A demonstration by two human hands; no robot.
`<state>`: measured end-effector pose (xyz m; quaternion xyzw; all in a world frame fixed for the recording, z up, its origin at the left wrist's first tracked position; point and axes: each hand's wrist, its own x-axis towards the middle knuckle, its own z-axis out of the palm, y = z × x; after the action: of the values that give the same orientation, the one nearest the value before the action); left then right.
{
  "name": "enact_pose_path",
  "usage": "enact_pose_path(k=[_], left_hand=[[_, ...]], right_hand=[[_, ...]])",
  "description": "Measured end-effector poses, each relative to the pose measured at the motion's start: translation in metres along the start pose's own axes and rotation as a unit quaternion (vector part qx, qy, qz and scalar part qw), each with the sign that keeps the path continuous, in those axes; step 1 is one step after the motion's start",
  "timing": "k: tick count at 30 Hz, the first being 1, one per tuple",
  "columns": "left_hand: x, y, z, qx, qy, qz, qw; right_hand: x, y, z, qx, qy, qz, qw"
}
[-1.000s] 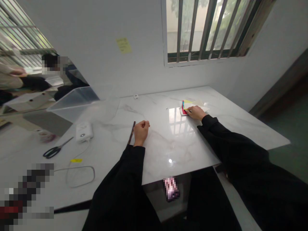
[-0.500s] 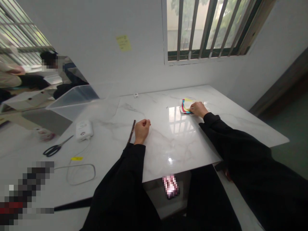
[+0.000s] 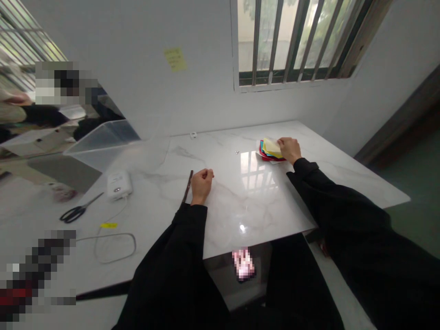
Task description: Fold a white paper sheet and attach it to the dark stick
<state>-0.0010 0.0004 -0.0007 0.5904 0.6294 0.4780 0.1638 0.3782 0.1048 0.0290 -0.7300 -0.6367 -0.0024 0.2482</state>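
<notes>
My right hand [image 3: 289,150] is closed, its fingertips pinching the right edge of a yellow sheet [image 3: 271,146] on top of a small stack. Red, blue and white edges of other thin pieces [image 3: 264,155] show beneath it; whether they are paper or cloth I cannot tell. My left hand [image 3: 202,185] rests on the white marbled table [image 3: 227,206] in a loose fist, with nothing visible in it. Just left of that fist lies a thin dark stick [image 3: 188,185], partly hidden by the wrist and sleeve.
Black-handled scissors [image 3: 74,213], a white device [image 3: 118,184] and its thin cable [image 3: 115,234] lie at left. Behind them stands a clear plastic bin [image 3: 89,153]. Tiny metallic bits [image 3: 237,152] lie left of the stack. A small white object [image 3: 193,135] sits by the wall. People sit beyond, far left.
My right hand has shifted slightly right and up at the stack. More of the yellow sheet now shows on top. My left hand stays in place.
</notes>
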Motion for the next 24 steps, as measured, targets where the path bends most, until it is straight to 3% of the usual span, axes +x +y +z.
enact_pose_path(k=[3,7,9,12,14,16,18,20,24], left_hand=[[0.0,0.0,-0.001,-0.002,0.006,-0.003,1.0],[-0.002,0.003,-0.001,-0.062,-0.002,-0.002,0.998],[-0.005,0.008,-0.001,-0.152,-0.026,-0.021,0.988],[-0.01,0.017,0.0,-0.316,-0.084,-0.072,0.942],[-0.012,0.02,0.002,-0.376,-0.114,-0.096,0.915],[-0.012,0.019,0.007,-0.388,-0.125,-0.106,0.907],[-0.011,0.014,0.013,-0.375,-0.102,-0.104,0.915],[-0.007,0.008,0.02,-0.356,-0.04,-0.104,0.928],[0.008,-0.002,0.026,-0.352,0.022,-0.122,0.928]], right_hand=[[-0.005,-0.02,-0.021,0.072,0.115,0.031,0.99],[-0.04,-0.067,-0.03,0.149,0.211,-0.055,0.964],[-0.069,-0.096,-0.02,0.163,0.182,-0.133,0.961],[-0.111,-0.133,0.007,0.206,0.12,-0.246,0.939],[-0.129,-0.149,0.024,0.233,0.074,-0.312,0.918],[-0.138,-0.158,0.038,0.241,0.034,-0.359,0.901],[-0.141,-0.162,0.048,0.237,0.0,-0.391,0.89],[-0.141,-0.163,0.053,0.228,-0.022,-0.41,0.883],[-0.14,-0.16,0.053,0.242,-0.001,-0.414,0.878]])
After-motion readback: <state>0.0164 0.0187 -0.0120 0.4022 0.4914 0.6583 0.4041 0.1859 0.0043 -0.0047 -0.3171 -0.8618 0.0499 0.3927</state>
